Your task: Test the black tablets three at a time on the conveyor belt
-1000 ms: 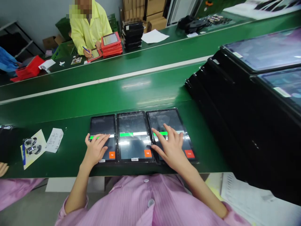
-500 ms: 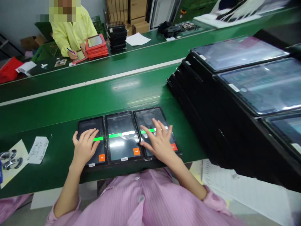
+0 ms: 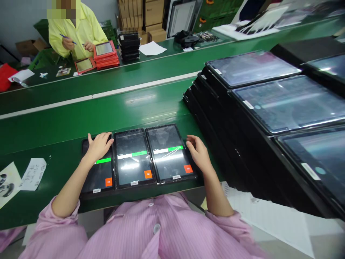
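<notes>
Three tablets lie side by side in front of me, each lit with a green-and-white bar and an orange-red "Fail" square. My left hand (image 3: 99,145) rests over the upper part of the left tablet (image 3: 101,174), fingers spread towards its top right corner, hiding part of the screen. The middle tablet (image 3: 134,144) has no hand on it. Just off the right edge of the right tablet (image 3: 164,136) is my right hand (image 3: 198,151), fingers loosely bent and thumb apart, holding nothing. Whether it touches that edge I cannot tell.
Tall stacks of black-framed tablets (image 3: 291,104) rise at the right. Handwritten paper (image 3: 33,174) lies at the left. Across the green bench, a person in yellow (image 3: 81,32) holds a pen beside a pile of red-cased tablets (image 3: 106,57). A black stack (image 3: 128,45) stands nearby.
My right hand has moved off the right tablet to its right side. My left hand has shifted up its tablet. Green and white have swapped on the middle and right bars. The co-worker's pen has lifted.
</notes>
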`<state>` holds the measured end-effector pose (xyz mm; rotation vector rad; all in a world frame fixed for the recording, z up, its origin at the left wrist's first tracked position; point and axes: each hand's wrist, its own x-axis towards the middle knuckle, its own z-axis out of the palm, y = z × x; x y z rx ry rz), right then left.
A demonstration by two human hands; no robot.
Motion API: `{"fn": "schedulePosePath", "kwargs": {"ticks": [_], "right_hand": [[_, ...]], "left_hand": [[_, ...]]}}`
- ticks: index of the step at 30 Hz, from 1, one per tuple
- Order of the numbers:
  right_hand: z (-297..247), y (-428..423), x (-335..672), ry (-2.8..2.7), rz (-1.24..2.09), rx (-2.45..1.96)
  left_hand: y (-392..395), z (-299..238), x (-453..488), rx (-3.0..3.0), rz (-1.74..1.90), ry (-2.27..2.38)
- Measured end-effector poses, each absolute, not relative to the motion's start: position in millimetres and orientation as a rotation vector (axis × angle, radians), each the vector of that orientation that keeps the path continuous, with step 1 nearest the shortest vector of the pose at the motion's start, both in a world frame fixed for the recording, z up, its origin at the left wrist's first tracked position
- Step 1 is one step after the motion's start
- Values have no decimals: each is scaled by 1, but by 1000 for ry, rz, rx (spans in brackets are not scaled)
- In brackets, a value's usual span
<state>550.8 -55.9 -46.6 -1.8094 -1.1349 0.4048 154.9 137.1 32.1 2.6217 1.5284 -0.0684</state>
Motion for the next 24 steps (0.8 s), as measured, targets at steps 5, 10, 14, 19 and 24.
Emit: {"fn": "schedulePosePath", "kwargs": {"ticks": [5,10,14,19,24], "right_hand": [[-68,-30,558,-848,688,-1648],[-74,-32,556,-783,680,-1626],[-77,-32,560,-808,680,-1642],[-75,-30,563,-843,717,-1618],[-65,-28,567,-908,796,-1583]], "left_hand": [[130,35,148,2648,-157,1557],[119,29,147,2676,-224,1583],[118,27,158,2619,-226,1662],[126,34,169,2587,-321,1663],[142,44,166,2519,-410,1602]]}}
